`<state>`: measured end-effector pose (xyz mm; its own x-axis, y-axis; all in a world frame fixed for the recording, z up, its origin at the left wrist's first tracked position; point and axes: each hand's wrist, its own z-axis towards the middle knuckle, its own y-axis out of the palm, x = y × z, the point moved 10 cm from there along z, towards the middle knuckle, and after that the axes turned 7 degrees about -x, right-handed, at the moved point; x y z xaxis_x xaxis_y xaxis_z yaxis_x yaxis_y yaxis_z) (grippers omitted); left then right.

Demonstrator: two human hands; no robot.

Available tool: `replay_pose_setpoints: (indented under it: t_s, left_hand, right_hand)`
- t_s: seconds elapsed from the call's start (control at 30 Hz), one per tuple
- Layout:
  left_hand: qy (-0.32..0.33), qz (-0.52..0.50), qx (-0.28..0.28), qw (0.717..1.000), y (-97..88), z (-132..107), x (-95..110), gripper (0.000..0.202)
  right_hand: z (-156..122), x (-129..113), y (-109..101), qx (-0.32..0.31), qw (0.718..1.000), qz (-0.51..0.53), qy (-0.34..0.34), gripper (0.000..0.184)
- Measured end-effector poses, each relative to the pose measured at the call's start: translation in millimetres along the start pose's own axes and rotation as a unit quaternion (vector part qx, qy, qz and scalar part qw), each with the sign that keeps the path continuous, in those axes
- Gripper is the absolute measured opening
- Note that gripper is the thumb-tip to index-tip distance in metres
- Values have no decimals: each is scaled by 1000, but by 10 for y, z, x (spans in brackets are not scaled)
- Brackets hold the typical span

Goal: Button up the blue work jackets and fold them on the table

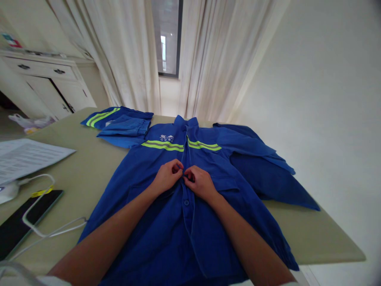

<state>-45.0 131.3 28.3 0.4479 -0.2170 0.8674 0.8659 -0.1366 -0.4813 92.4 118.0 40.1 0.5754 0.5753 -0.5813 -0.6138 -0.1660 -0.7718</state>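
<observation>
**Main item.** A long-sleeved blue work shirt [166,238] with yellow-green reflective chest stripes lies flat and front up on an olive-grey table top [312,234]. Its collar points to 12 o'clock. Its hem lies toward 6 o'clock and is cut off by the lower edge of the view.

**Hands.**
- The left hand [167,175] and right hand [200,183] meet on the shirt's front placket at mid-chest, just below the stripes.
- Both are curled closed, with the fingertips pinching the placket cloth.
- Whether the two hands actually touch each other cannot be settled.
- Whatever lies under the fingertips is hidden.

**Shirt details.**
- One small round blue button [186,202] shows on the placket, directly at 6 o'clock of the hands.
- A white chest emblem [166,138], at 12 o'clock of the left hand, is too small to read.
- One sleeve spreads across the table toward 3 o'clock, but its cuff cannot be made out.
- The other sleeve cannot be traced.

**Surroundings.**
- At 10 o'clock of the hands, a folded blue garment [125,127] with matching stripes rests on the table against the shirt's shoulder.
- At 9 o'clock lie white printed paper sheets [26,157]. Their text is illegible and the left edge of the view clips them.
- At 8 o'clock a flat black tablet [18,228] sits partly out of view, with a thin white cable [65,228] looped over it. The cable carries a small yellow tag [41,192].
- Cream curtains [127,59] hang beyond the table at 12 o'clock.
- A white drawer cabinet [44,75] stands at 10 o'clock.
</observation>
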Motion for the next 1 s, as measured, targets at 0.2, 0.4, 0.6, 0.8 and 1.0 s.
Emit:
replay_pose_setpoints:
  t_s: [0.2,0.4,0.6,0.8,1.0]
  left_hand:
    - [69,67,-66,993,19,-33,105,20]
    - [113,252,-69,958,17,-152,229,20]
    - [142,221,-71,962,41,-157,235,16]
    - [145,223,-78,961,99,-167,224,14]
    - [88,219,20,972,-39,-169,203,24]
  right_hand:
    - [-14,68,-20,17,999,16,33,13]
    - [1,22,-22,1,999,18,27,2]
    - [18,85,-5,-17,998,59,25,8]
    - [3,98,-2,-14,997,68,21,10]
    - [1,63,-103,27,996,80,16,11]
